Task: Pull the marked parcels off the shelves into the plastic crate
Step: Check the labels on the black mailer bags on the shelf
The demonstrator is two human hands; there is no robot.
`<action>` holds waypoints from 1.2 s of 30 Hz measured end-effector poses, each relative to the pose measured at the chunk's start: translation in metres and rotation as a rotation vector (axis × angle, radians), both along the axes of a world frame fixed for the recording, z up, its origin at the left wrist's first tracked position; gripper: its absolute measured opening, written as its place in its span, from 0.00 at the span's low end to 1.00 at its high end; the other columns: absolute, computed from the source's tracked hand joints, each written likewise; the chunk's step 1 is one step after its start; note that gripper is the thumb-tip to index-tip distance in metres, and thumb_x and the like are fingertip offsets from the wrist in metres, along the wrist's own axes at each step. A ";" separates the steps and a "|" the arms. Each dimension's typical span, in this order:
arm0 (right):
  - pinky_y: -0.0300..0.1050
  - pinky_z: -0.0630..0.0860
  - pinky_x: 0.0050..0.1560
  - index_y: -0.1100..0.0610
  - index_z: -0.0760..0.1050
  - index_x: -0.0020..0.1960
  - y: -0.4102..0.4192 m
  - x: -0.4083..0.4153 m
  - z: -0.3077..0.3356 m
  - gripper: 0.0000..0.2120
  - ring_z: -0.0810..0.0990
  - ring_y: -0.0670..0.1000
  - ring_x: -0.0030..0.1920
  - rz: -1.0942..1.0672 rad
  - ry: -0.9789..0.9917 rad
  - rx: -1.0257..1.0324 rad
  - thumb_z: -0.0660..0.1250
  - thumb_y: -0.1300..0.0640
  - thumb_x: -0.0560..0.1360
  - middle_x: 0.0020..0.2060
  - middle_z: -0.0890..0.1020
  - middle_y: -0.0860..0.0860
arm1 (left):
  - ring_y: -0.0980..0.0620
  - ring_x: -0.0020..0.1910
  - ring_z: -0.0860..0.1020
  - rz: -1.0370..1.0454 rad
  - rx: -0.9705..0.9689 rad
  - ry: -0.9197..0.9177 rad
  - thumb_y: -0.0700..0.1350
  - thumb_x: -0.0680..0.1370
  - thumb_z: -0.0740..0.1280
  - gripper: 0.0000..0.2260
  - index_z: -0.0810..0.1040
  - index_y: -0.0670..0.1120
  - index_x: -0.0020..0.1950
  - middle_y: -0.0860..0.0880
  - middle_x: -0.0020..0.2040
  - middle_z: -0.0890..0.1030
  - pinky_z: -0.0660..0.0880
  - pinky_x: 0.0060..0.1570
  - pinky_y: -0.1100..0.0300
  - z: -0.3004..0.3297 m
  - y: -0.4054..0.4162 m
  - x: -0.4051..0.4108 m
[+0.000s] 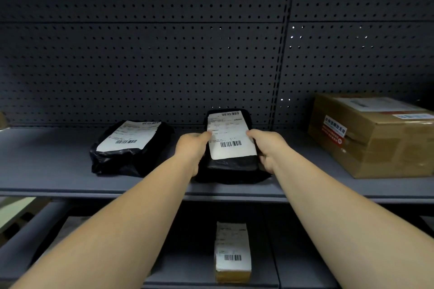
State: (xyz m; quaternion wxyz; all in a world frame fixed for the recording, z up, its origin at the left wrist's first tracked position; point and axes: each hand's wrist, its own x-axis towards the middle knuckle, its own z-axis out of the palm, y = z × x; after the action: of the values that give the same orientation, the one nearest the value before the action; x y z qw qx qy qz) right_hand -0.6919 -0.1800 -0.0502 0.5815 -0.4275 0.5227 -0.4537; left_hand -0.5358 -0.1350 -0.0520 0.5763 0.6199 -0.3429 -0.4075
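Centre of the frame, grey shelf (58, 166): one black parcel (231, 166) with a white barcode label, on which we have both grips clamped, left hand (191, 148) on its left edge and right hand (267, 148) on its right edge. Left of it, apart: a second black labelled parcel (129, 148); at right, a brown carton (373, 136). Lower centre, on the shelf below: a small tan labelled box (232, 251).

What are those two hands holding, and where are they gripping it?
The left hand and right hand grip the middle black parcel by its two long sides, on the shelf.
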 end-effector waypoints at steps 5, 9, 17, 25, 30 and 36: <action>0.40 0.77 0.32 0.54 0.76 0.41 0.016 -0.007 0.009 0.04 0.82 0.49 0.36 -0.044 -0.057 -0.173 0.66 0.59 0.75 0.38 0.83 0.50 | 0.54 0.45 0.79 -0.020 -0.143 0.044 0.47 0.76 0.67 0.04 0.80 0.51 0.42 0.54 0.43 0.82 0.75 0.41 0.60 0.004 0.015 -0.005; 0.48 0.82 0.42 0.55 0.76 0.51 0.031 -0.012 0.016 0.06 0.84 0.52 0.43 -0.081 -0.119 -0.259 0.67 0.60 0.74 0.45 0.84 0.53 | 0.59 0.37 0.83 -0.064 -0.280 0.094 0.42 0.77 0.67 0.06 0.80 0.52 0.43 0.56 0.37 0.85 0.76 0.29 0.68 0.009 0.028 -0.010; 0.45 0.82 0.42 0.48 0.74 0.46 0.054 -0.020 0.019 0.11 0.84 0.48 0.44 -0.114 -0.190 -0.391 0.68 0.64 0.73 0.49 0.83 0.51 | 0.52 0.50 0.83 -0.091 -0.422 0.080 0.39 0.76 0.67 0.07 0.82 0.46 0.52 0.50 0.48 0.85 0.78 0.51 0.58 0.015 0.045 -0.017; 0.39 0.80 0.39 0.48 0.76 0.46 0.066 -0.024 0.024 0.11 0.84 0.46 0.45 -0.128 -0.229 -0.462 0.69 0.64 0.72 0.49 0.83 0.49 | 0.54 0.48 0.83 -0.077 -0.518 0.065 0.39 0.74 0.68 0.08 0.83 0.52 0.44 0.52 0.46 0.86 0.78 0.51 0.58 0.017 0.051 -0.021; 0.43 0.81 0.44 0.48 0.76 0.47 0.068 -0.027 0.026 0.12 0.84 0.47 0.47 -0.136 -0.224 -0.475 0.68 0.65 0.72 0.49 0.83 0.48 | 0.54 0.49 0.83 -0.081 -0.532 0.055 0.40 0.74 0.68 0.08 0.84 0.53 0.43 0.53 0.46 0.86 0.78 0.51 0.58 0.019 0.053 -0.025; 0.42 0.81 0.41 0.50 0.75 0.48 0.063 -0.030 0.031 0.10 0.84 0.48 0.46 -0.145 -0.178 -0.461 0.68 0.64 0.73 0.48 0.83 0.49 | 0.56 0.48 0.83 -0.087 -0.495 0.036 0.41 0.74 0.69 0.06 0.83 0.51 0.46 0.54 0.46 0.85 0.79 0.48 0.61 0.026 0.048 -0.027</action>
State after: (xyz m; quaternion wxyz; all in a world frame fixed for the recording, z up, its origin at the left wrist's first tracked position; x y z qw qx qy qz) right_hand -0.7222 -0.1171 -0.0192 0.4786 -0.4686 0.3814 -0.6371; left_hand -0.5625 -0.0869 -0.0256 0.6986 0.4372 -0.4482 -0.3463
